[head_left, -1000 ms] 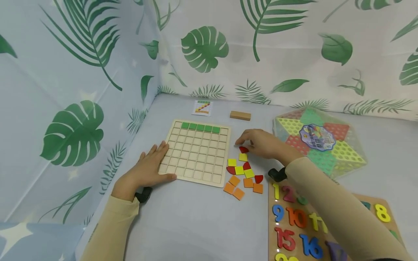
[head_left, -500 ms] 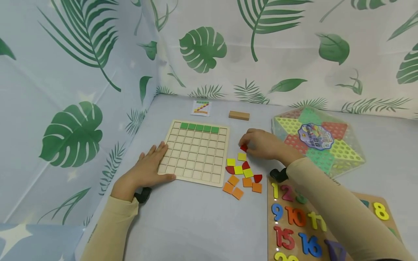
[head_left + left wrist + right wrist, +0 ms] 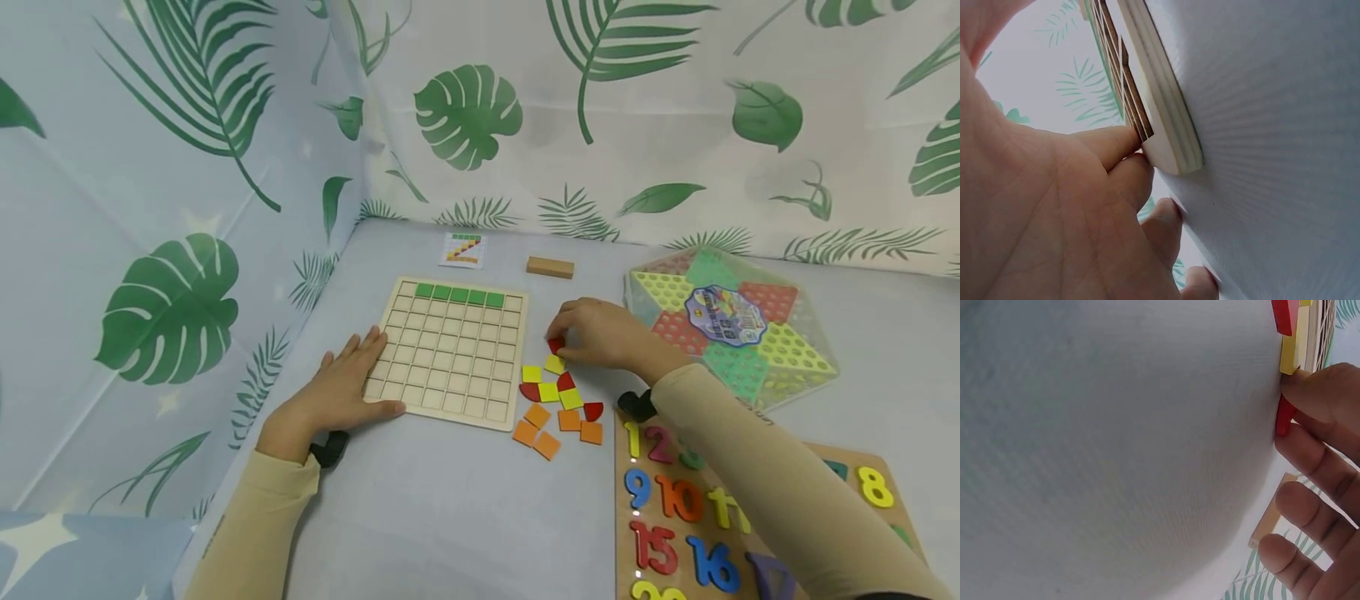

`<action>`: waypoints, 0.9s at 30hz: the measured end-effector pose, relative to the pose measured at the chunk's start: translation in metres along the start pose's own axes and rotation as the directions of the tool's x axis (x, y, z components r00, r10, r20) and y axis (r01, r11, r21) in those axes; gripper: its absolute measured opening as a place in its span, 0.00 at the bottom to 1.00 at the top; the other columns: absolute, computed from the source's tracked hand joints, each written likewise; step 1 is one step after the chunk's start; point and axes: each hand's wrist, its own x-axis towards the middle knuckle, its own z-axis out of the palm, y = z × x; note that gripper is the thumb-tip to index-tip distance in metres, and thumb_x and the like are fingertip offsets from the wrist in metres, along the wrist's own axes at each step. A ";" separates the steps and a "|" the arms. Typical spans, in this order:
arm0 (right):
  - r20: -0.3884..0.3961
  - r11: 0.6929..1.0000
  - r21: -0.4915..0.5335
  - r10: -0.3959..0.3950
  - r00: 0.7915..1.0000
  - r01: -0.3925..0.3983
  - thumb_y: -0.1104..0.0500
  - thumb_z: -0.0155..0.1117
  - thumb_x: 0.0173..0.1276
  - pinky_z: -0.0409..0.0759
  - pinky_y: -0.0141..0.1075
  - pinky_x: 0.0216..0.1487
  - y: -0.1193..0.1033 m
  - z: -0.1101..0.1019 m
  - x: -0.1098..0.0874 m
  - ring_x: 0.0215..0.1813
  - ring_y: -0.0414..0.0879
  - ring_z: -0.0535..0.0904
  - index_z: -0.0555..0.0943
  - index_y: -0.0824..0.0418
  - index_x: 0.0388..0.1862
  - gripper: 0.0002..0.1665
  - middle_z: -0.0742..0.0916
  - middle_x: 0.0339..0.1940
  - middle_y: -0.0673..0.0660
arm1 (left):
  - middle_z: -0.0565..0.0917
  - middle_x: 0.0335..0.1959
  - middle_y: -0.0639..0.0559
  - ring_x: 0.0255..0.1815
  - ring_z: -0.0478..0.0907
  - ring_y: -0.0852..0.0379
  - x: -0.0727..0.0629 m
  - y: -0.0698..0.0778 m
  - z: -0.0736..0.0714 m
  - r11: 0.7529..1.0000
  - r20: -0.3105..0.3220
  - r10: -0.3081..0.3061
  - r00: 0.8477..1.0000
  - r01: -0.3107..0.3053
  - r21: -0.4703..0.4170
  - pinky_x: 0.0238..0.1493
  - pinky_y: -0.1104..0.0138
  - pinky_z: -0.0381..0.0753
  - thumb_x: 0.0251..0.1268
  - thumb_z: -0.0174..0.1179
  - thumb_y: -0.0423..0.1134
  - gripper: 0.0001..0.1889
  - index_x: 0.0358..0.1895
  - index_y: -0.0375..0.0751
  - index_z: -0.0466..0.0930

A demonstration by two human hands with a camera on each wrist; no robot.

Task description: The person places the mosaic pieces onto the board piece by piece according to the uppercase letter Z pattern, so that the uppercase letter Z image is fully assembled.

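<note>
While the left hand (image 3: pixel 335 396), fingers extended, touches the gridded board (image 3: pixel 442 362), the right hand (image 3: pixel 597 333) pinches 1 red piece (image 3: pixel 1283 417).

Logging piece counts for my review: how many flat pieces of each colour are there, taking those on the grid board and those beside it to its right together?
Green squares: 5
Yellow squares: 4
Red quarter-rounds: 4, including one between the right hand's thumb and forefinger
Orange squares: 5
Total: 18
</note>
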 end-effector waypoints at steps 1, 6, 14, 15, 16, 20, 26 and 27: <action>0.003 1.000 -0.004 0.007 1.000 -0.007 0.59 0.76 0.63 0.85 0.48 0.57 -0.001 0.000 0.000 0.45 0.46 0.82 0.91 0.54 0.43 0.09 0.90 0.41 0.50 | 0.42 0.88 0.40 0.88 0.37 0.32 0.000 0.000 0.000 1.000 -0.001 0.001 1.000 -0.001 0.002 0.80 0.29 0.38 0.63 0.67 0.64 0.60 0.86 0.39 0.41; -0.005 0.999 -0.018 0.048 0.999 -0.048 0.55 0.76 0.62 0.85 0.48 0.54 -0.002 0.001 0.004 0.44 0.46 0.83 0.91 0.54 0.42 0.10 0.90 0.41 0.50 | 0.42 0.88 0.41 0.88 0.37 0.32 0.000 -0.001 0.000 1.000 -0.002 -0.004 1.000 0.004 0.008 0.81 0.29 0.38 0.62 0.67 0.65 0.60 0.86 0.39 0.40; -0.063 0.990 0.070 0.126 0.990 -0.122 0.54 0.74 0.63 0.83 0.49 0.54 -0.009 -0.005 0.025 0.47 0.49 0.83 0.91 0.54 0.47 0.14 0.89 0.42 0.50 | 0.41 0.88 0.40 0.88 0.37 0.32 -0.001 0.000 0.000 1.000 -0.004 0.002 1.000 -0.002 0.004 0.81 0.29 0.39 0.62 0.67 0.65 0.61 0.86 0.38 0.40; -0.070 0.990 0.076 0.126 0.990 -0.121 0.53 0.74 0.64 0.83 0.49 0.54 -0.012 -0.005 0.028 0.47 0.49 0.83 0.91 0.54 0.48 0.14 0.90 0.42 0.50 | 0.41 0.88 0.40 0.88 0.37 0.32 -0.001 0.000 -0.001 1.000 -0.004 0.005 1.000 -0.005 0.007 0.80 0.29 0.39 0.62 0.67 0.65 0.61 0.86 0.38 0.40; -0.074 0.990 0.079 0.121 0.990 -0.115 0.53 0.74 0.64 0.83 0.48 0.53 -0.015 -0.005 0.032 0.47 0.49 0.84 0.91 0.53 0.49 0.15 0.90 0.43 0.50 | 0.41 0.88 0.40 0.88 0.37 0.32 -0.001 0.000 -0.001 1.000 -0.003 0.005 1.000 -0.005 0.009 0.80 0.29 0.39 0.62 0.67 0.65 0.61 0.86 0.38 0.40; -0.086 0.994 0.064 0.098 0.991 -0.093 0.50 0.74 0.66 0.84 0.46 0.50 -0.025 0.000 0.048 0.46 0.48 0.84 0.92 0.51 0.48 0.14 0.90 0.44 0.51 | 0.42 0.88 0.39 0.87 0.37 0.31 0.000 0.000 -0.001 1.000 -0.007 0.011 1.000 -0.011 0.012 0.80 0.28 0.40 0.62 0.67 0.64 0.60 0.85 0.37 0.41; -0.089 0.994 0.026 0.110 0.990 -0.108 0.50 0.72 0.69 0.83 0.44 0.49 -0.040 0.006 0.069 0.46 0.48 0.83 0.92 0.50 0.45 0.10 0.90 0.46 0.51 | 0.42 0.88 0.40 0.88 0.37 0.32 0.001 -0.001 0.000 1.000 -0.002 0.005 1.000 -0.005 0.014 0.80 0.29 0.40 0.63 0.67 0.65 0.60 0.86 0.38 0.41; -0.090 0.994 0.017 0.110 0.990 -0.109 0.50 0.72 0.69 0.83 0.44 0.49 -0.042 0.006 0.072 0.45 0.48 0.83 0.92 0.50 0.45 0.10 0.90 0.46 0.51 | 0.42 0.88 0.40 0.88 0.37 0.32 0.000 -0.001 0.001 1.000 -0.002 0.002 1.000 -0.002 0.016 0.81 0.29 0.40 0.62 0.67 0.65 0.61 0.86 0.38 0.41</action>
